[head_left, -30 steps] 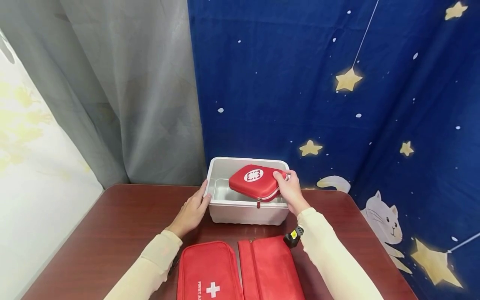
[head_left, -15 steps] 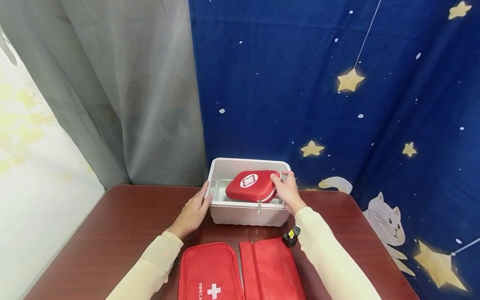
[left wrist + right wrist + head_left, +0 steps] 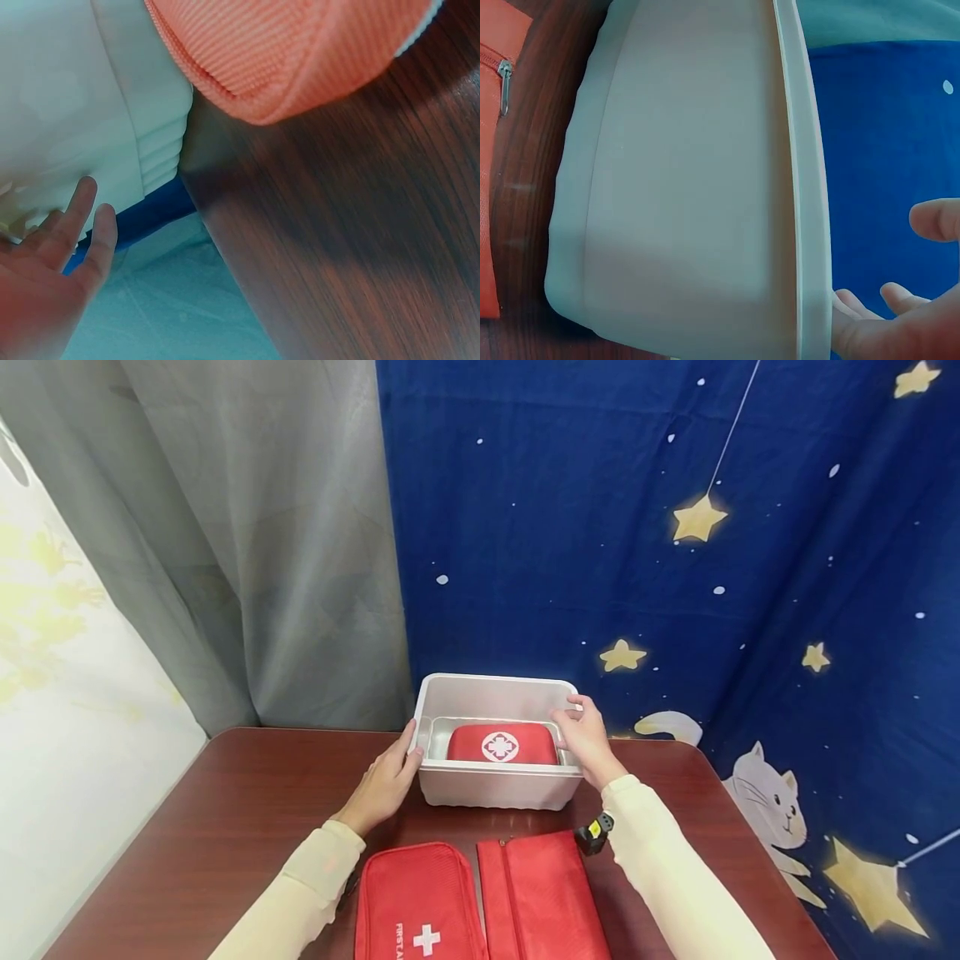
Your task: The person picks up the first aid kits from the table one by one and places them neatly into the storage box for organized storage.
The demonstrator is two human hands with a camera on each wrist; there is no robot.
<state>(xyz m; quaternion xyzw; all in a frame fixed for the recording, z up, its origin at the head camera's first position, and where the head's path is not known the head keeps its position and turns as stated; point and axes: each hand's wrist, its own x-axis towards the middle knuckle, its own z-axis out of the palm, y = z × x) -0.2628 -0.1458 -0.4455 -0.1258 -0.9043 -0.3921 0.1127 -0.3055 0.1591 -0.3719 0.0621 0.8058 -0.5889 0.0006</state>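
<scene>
Inside the white plastic bin (image 3: 498, 788), a red hard zip case (image 3: 467, 745) with a white round emblem lies flat, its front edge hidden by the bin's rim. My left hand (image 3: 378, 787) rests against the bin's left side, fingers extended; in the left wrist view the same hand (image 3: 56, 281) lies along the pale wall. Over the right end of the bin is my right hand (image 3: 587, 740), thumb and fingers apart, holding nothing. The right wrist view has this hand (image 3: 904, 319) beside the bin's rim (image 3: 810, 187).
Nearer me on the brown table (image 3: 262, 827) lie a red first aid pouch (image 3: 416, 885) with a white cross and a flat red zip pouch (image 3: 547, 893), side by side. Grey and blue curtains (image 3: 525, 527) hang close behind the bin.
My right hand has lowered the red case from above the bin's rim, let go of it inside, and spread its fingers. The left hand has stayed at the bin's left side.
</scene>
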